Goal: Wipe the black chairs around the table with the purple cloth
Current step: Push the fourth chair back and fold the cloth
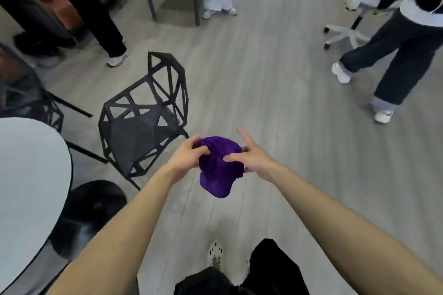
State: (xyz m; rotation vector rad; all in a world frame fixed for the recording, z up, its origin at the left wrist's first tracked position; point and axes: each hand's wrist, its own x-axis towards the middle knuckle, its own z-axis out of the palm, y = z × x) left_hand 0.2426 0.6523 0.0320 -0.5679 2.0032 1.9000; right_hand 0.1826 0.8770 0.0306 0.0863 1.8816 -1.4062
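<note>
Both hands, left hand [185, 154] and right hand [251, 157], bunch purple cloth [217, 167]

no readable text, no labels, no brands, no numbers, no signs anywhere in view

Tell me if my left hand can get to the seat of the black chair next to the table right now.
Probably yes. The left hand is just right of the black chair, with nothing between them and its seat bare. It grips the purple cloth, which the right hand also holds.
</note>
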